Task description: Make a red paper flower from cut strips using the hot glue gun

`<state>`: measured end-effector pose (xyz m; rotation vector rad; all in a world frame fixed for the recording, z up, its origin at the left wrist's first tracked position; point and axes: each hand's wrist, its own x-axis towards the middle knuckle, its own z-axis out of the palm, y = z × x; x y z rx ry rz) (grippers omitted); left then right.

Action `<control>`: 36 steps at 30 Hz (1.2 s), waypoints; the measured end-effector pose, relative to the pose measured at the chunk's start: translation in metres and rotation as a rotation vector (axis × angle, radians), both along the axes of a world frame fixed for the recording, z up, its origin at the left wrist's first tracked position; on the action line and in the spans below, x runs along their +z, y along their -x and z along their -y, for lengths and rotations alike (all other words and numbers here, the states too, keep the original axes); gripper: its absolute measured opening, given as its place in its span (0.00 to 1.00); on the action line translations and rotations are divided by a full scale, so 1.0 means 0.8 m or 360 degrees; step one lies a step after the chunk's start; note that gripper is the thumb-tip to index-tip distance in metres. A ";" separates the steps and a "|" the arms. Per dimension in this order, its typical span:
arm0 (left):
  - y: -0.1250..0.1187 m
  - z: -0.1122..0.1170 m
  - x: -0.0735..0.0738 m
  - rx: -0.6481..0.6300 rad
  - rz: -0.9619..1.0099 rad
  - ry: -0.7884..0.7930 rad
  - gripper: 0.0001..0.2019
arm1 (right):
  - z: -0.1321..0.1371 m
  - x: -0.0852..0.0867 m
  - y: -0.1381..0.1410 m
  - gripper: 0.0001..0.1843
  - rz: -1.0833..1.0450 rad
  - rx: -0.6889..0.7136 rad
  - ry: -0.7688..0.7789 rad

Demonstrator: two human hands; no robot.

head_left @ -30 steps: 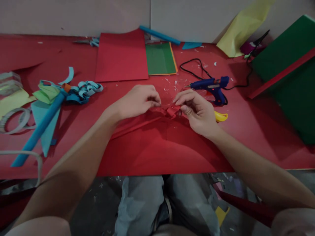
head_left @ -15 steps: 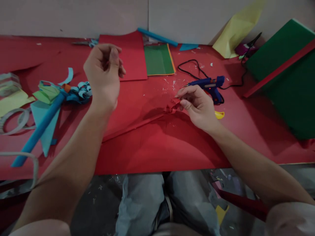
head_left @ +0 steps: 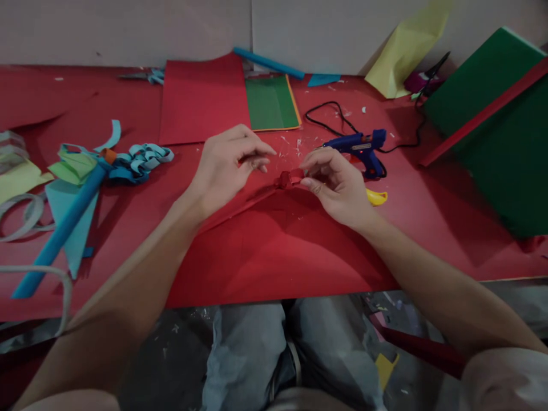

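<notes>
Between the thumb and fingers of my right hand (head_left: 342,185) is the looped end of a folded red paper strip (head_left: 294,177). The strip's long tail runs down to the left over the red tabletop and passes behind my left forearm. My left hand (head_left: 229,165) hovers just left of the folded loops, its fingers stretched toward them and a gap between fingertips and thumb. It appears to hold nothing. A blue glue gun (head_left: 362,145) with a small red light lies just beyond my right hand, its nozzle pointing left.
At left are a blue paper tube (head_left: 64,225), a looped blue paper chain (head_left: 143,162) and tape rolls (head_left: 29,214). Red card (head_left: 203,100), green sheets (head_left: 274,103) and scissors (head_left: 149,75) lie at the back. A large green board (head_left: 483,125) leans at right; a yellow piece (head_left: 377,197) lies near my right hand.
My left hand has come down and right from its raised position, toward the folded loops. My right hand keeps its pinch on the strip, shifting only slightly.
</notes>
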<state>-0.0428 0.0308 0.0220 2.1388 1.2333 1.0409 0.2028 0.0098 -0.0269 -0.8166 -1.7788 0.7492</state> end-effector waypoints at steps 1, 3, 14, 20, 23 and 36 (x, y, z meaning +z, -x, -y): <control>-0.001 0.000 -0.001 0.0019 0.0069 0.0035 0.07 | 0.001 0.001 0.000 0.13 0.0007 0.0005 0.0004; -0.002 0.000 -0.003 0.0034 0.0230 0.0096 0.14 | 0.002 0.003 0.001 0.12 0.0018 0.0017 0.0009; -0.007 -0.009 -0.017 0.0031 0.0644 0.0491 0.22 | 0.001 0.003 0.001 0.12 0.0002 0.0060 0.0023; -0.005 -0.010 -0.023 0.0046 0.0538 0.0575 0.11 | 0.001 0.003 0.001 0.10 0.0000 0.0074 0.0005; -0.005 -0.008 -0.020 0.0097 0.0500 0.0603 0.16 | 0.002 0.004 0.001 0.10 0.0023 0.0068 0.0015; 0.000 -0.014 -0.027 0.0106 0.0491 0.0396 0.07 | -0.003 -0.001 -0.002 0.13 0.0028 0.0060 -0.0012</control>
